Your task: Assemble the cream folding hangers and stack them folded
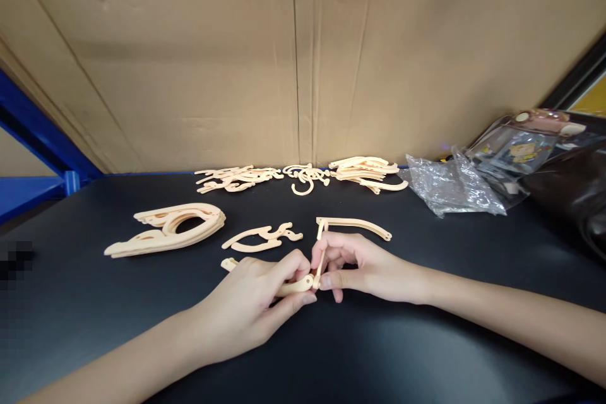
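Note:
On the black table (426, 328), my left hand (258, 303) pinches a curved cream plastic arm piece (290, 288) lying flat; its far end pokes out to the left. My right hand (360, 268) is closed on a second cream arm piece (353, 224), holding its short leg upright so its tip meets the left piece at the fingertips. The long bar of that second piece reaches away to the right above my knuckles. A single hook-shaped cream piece (262, 238) lies just beyond my left hand.
A stack of assembled cream hangers (173, 230) lies at the left. Three piles of loose cream parts (239, 178) (307, 178) (367, 173) line the far edge by the cardboard wall. Crumpled clear plastic bags (447, 186) and a dark bag (572, 196) sit at the right.

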A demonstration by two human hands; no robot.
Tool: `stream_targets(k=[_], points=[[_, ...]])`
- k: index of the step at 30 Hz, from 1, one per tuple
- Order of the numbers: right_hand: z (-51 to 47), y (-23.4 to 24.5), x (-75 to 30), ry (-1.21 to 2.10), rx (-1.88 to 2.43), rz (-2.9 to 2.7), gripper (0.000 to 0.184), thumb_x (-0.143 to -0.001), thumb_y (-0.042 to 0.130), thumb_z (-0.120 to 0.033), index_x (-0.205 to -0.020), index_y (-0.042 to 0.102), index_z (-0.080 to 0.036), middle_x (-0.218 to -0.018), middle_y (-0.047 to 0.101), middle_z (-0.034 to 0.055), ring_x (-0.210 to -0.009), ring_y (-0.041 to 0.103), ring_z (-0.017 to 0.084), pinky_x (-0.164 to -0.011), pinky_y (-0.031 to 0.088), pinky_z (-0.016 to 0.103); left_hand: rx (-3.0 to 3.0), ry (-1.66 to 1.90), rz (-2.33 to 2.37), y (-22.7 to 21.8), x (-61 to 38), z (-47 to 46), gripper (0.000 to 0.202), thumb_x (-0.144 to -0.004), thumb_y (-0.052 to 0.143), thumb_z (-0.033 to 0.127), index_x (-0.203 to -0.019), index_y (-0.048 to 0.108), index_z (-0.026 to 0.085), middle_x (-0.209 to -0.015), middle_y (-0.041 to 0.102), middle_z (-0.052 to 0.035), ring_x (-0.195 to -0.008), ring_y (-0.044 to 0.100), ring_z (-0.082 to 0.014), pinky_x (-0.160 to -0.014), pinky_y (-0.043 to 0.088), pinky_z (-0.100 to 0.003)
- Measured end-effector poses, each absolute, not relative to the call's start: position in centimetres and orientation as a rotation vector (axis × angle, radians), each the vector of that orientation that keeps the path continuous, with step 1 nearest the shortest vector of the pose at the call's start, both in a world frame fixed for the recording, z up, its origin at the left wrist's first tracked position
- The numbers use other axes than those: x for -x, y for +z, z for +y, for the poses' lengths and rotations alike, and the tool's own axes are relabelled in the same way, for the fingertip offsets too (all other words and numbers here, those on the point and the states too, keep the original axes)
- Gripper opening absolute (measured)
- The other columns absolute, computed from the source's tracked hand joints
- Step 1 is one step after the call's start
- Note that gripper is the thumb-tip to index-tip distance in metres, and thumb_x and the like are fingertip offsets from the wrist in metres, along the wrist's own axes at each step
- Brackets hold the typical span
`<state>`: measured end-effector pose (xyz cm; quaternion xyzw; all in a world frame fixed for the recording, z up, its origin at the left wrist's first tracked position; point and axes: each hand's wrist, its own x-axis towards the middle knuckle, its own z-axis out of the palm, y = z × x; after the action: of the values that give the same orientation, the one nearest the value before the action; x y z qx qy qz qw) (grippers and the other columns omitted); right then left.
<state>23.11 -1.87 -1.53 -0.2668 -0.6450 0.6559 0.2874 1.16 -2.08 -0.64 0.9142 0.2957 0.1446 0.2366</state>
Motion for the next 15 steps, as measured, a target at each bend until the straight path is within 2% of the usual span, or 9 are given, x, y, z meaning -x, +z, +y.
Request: stream_targets(k=[15], points=[[-2.66, -1.26, -22.69, 1.684, 0.772, -1.676, 0.013, -0.083, 0.062, -0.014, -0.09, 0.051, -0.015, -0.082, 0.06, 0.0013, -0.071, 0.055, 0.01, -0.058, 0.046, 0.02, -2.608, 0.364, 0.689, -0.84, -1.12, -1.99, 0.01, -0.098, 0.036, 0.024, -0.089, 0.031, 0.024, -0.059, 0.036, 0.0098, -0.045, 0.032, -0.0108, -0.045, 0.021, -0.023]])
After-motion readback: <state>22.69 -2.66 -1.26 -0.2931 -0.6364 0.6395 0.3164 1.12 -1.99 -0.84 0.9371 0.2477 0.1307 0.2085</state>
